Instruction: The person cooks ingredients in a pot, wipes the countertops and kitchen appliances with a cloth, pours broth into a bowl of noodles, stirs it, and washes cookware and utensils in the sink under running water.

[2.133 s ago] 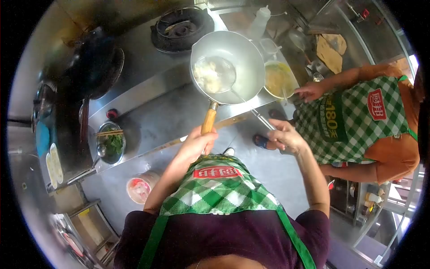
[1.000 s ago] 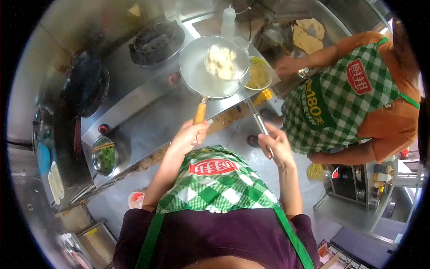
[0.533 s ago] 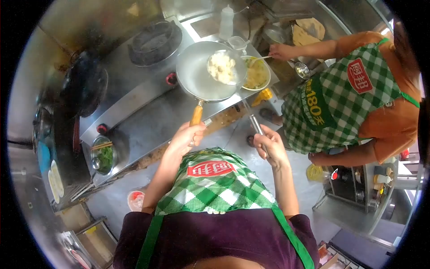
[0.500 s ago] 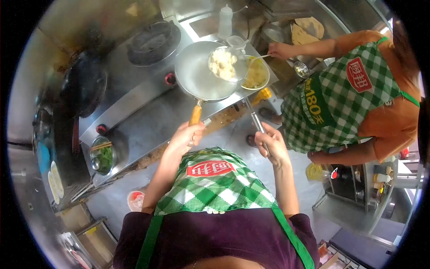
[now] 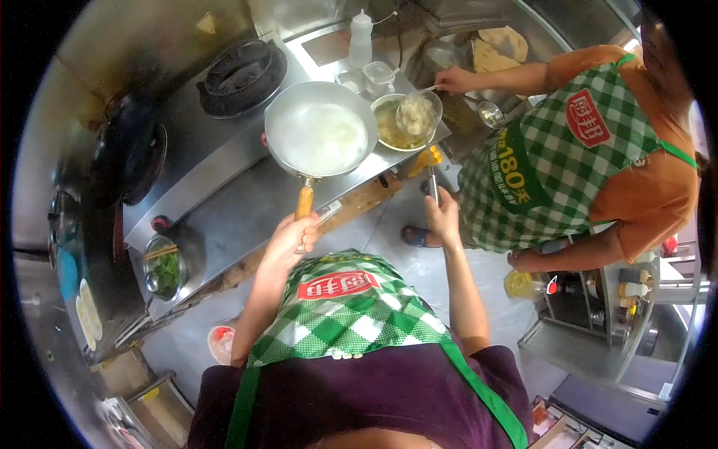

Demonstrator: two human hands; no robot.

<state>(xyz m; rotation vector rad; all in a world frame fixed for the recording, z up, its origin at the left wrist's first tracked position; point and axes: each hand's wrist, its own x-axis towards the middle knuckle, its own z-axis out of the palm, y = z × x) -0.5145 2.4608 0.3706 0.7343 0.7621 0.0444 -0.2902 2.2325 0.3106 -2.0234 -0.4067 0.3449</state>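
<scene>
My left hand is wrapped round the wooden handle of a pan, which holds cloudy whitish liquid. In my right hand is the metal handle of a mesh strainer. Pale pieces of food lie in the strainer's basket, over the right part of a bowl with yellowish contents. A co-worker's hand holds a utensil that reaches to the bowl's edge beside the strainer.
A co-worker in a checked apron stands at the right. Behind the pan are a burner, a squeeze bottle and a clear container. A bowl of greens with chopsticks is at the left, and a bucket stands below.
The strainer with the pale food has moved right, from over the pan to over the bowl. The pan has shifted slightly left in view, and its whitish liquid now shows.
</scene>
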